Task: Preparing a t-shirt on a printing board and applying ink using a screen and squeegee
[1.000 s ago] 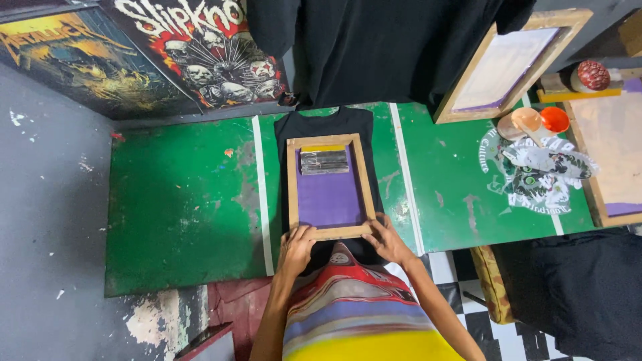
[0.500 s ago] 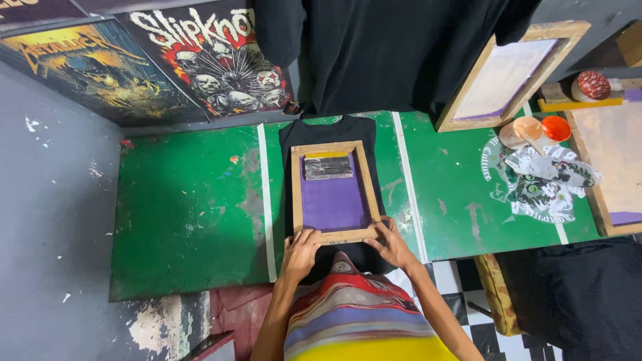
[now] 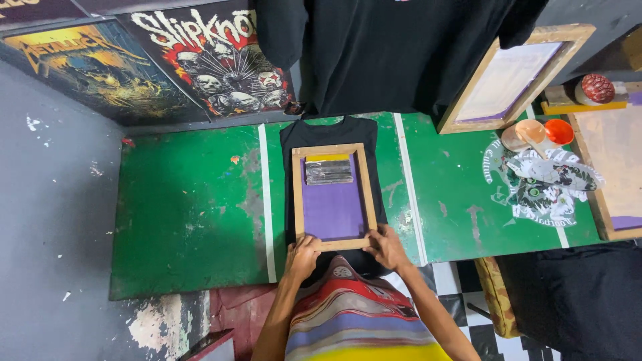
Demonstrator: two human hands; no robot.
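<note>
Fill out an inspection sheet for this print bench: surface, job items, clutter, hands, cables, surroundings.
Surface: green table, paint worn, white stripes.
Job's things: wooden screen frame with purple mesh lies on black shirt; squeegee rests inside near its far end.
Clutter: second screen frame leaning at right, orange cups, printed cloth.
Hands: left hand and right hand grip the frame's near edge.
Cables: nothing seen.
Surroundings: posters, hanging black shirt, grey floor.

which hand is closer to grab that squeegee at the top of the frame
Right, probably, by a little. The right hand rests on the frame's near rail, slightly further up than the left hand at the corner. The squeegee lies about centred.
</note>
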